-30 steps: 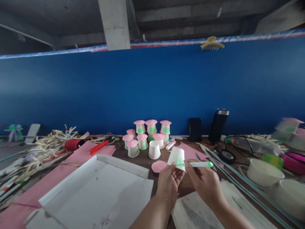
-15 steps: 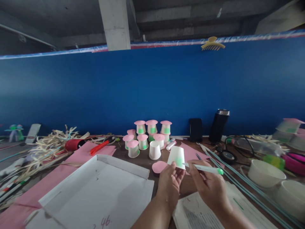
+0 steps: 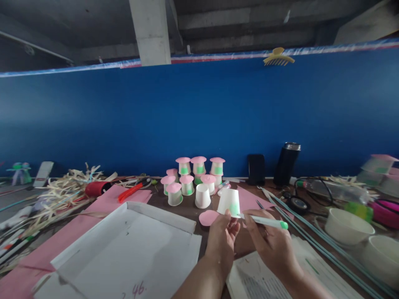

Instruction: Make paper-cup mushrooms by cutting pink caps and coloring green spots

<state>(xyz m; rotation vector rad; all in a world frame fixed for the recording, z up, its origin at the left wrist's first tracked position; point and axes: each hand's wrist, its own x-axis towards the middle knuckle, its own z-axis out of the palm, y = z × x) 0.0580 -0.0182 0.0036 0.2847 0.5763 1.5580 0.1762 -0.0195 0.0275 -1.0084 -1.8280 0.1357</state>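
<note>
Our left hand (image 3: 222,238) pinches the upturned cup (image 3: 230,202) above the worktop (image 3: 183,207); right hand (image 3: 270,243) fingers grip the marker (image 3: 264,221), tip at its wall. Thin paper may buckle, smearing green.

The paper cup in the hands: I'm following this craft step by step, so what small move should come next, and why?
Probably bring the pen tip back onto the green patch. The left hand holds the upturned paper cup by its rim, the patch faces the person, and the right hand holds the green-capped pen with its tip right beside the cup's lower edge.
</note>
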